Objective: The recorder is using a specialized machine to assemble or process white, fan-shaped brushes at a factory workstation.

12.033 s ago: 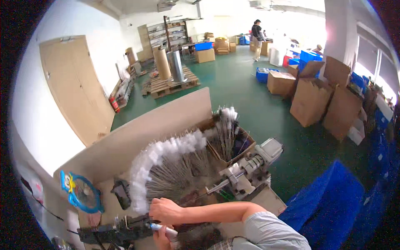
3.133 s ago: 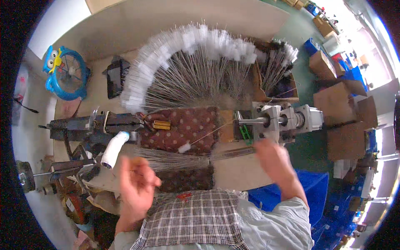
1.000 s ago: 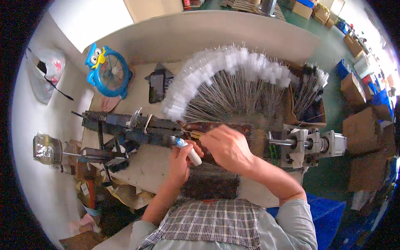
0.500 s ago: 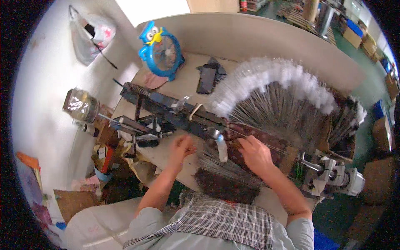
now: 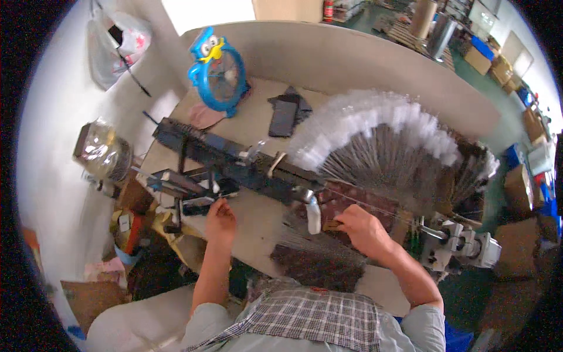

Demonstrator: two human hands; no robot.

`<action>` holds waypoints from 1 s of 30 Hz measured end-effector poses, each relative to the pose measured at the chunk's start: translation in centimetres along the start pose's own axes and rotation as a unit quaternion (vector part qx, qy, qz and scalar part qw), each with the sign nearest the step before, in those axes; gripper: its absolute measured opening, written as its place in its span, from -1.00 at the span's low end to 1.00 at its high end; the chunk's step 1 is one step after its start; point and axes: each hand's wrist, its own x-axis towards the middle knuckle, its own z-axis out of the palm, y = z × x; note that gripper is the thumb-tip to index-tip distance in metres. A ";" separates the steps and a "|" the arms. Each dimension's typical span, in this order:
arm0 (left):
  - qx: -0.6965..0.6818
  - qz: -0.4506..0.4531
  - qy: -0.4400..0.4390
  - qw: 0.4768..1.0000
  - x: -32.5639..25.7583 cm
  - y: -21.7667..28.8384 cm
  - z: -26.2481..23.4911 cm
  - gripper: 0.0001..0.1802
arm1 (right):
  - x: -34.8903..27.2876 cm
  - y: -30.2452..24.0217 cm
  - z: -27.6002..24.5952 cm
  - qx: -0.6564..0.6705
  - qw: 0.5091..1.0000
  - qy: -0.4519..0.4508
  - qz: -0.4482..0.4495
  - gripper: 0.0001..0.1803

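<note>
My left hand [image 5: 221, 223] is raised with its fingertips pinched together beside a black metal bracket [image 5: 205, 205]. Whatever is between those fingers is too small to name. My right hand [image 5: 365, 230] is closed, its fingertips on a small yellowish-brown piece [image 5: 334, 225] over a dark red surface. Between the hands, a handle wrapped in white [image 5: 314, 216] hangs from a long black metal machine [image 5: 246, 173]. Below it lies a bundle of thin wires [image 5: 314, 245] on dark cloth. A thin wire or rod runs from the machine toward a motor unit with a chuck [image 5: 460, 243].
Many wire-stemmed brushes with white bristle tips [image 5: 375, 117] fan out at the back right. A phone [image 5: 283, 117] and a blue cartoon-shaped fan [image 5: 220, 79] stand farther back. A clear container [image 5: 105, 149] is at the left, and a curved partition [image 5: 352, 53] borders the table.
My left hand has moved left to the black bracket, its fingers now pinched. My right hand has come slightly nearer to me. The whole view has shifted a little.
</note>
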 end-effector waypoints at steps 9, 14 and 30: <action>0.289 -0.093 -0.253 0.919 -14.4 -8.9 11.9 -0.79 | -0.4 0.2 -5.4 -0.043 0.985 0.155 0.064 -0.79; 0.244 -0.064 -0.358 0.899 -14.5 -13.7 15.7 -0.78 | -1.5 0.9 -5.8 0.035 0.980 0.159 0.112 -0.83; 0.245 -0.044 -0.233 0.940 -14.1 -12.5 16.0 -0.80 | -1.2 1.0 -6.2 -0.053 0.984 0.172 0.013 -0.85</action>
